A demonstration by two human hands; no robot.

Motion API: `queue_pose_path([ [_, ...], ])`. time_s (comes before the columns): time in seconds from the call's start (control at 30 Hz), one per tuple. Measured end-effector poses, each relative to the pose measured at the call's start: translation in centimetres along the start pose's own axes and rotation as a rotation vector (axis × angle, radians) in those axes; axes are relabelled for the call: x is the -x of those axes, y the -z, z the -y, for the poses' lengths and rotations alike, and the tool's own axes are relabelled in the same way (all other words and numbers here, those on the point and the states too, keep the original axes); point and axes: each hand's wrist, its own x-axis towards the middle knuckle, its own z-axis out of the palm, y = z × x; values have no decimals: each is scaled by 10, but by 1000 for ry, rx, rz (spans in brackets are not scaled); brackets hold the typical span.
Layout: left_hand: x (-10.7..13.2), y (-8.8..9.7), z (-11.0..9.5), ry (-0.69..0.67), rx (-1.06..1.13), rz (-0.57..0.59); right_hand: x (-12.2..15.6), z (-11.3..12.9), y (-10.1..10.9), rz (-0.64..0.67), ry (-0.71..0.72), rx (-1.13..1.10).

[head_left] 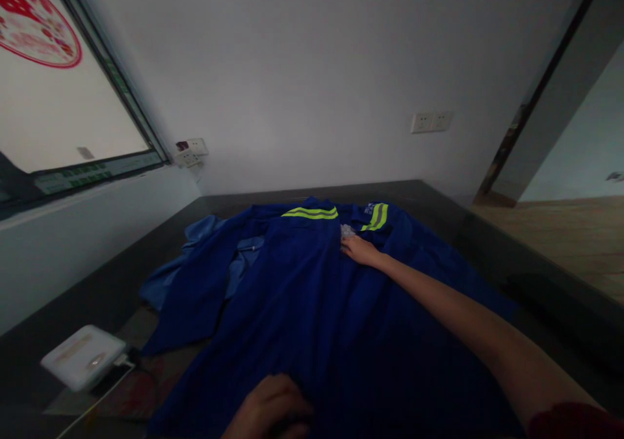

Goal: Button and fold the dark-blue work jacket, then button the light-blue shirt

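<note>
A dark blue work jacket (pixel 297 283) with yellow-green and grey reflective strips is spread on the dark table. My right hand (pixel 359 249) reaches to the jacket's front opening, just below the strips. Its fingers are closed against a crumpled whitish cloth-like piece (pixel 348 231), partly hidden by the jacket. Near the bottom edge, my left hand (pixel 270 405) rests over the lower part of the jacket with its fingers curled. It is too dark there to make out what lies in its grasp.
Lighter blue cloth (pixel 195 247) lies partly under the jacket's left sleeve. A white box-shaped device (pixel 84 357) with a plugged-in cable stands at front left. The dark table (pixel 390 190) meets a wall with sockets (pixel 431 121); a window (pixel 73 101) is at the left.
</note>
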Motion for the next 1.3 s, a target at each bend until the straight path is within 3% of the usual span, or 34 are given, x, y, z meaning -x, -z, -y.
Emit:
queue_pose_path([
  [0.13,10,29,43,321,-267,-333,-9,-1,4,-59,-95,-32],
  [0.2,11,38,66,510,-421,-432,-15,1,4,-98,-129,-41],
  [0.33,3,45,88,779,-563,-397,-19,7,-6,-162,-166,-45],
  [0.5,0,52,91,943,-449,-228,-10,7,-26,-226,-152,-23],
  [0.6,10,62,96,984,-387,-188,-8,4,-29,-234,-134,-17],
  [0.7,25,69,102,984,-414,-236,-9,4,-29,-236,-119,-16],
  [0.83,39,75,102,936,-375,-243,-10,4,-28,-251,-113,-23],
  [0.97,38,91,107,868,-296,-211,-10,5,-27,-286,-126,-45],
  [1.1,29,106,134,785,-505,-294,-6,14,-18,-349,-95,-92],
  [1.2,26,106,159,877,-631,-245,-2,29,-13,-387,41,-176],
  [1.3,26,102,171,916,-626,-195,3,42,-20,-323,165,-182],
])
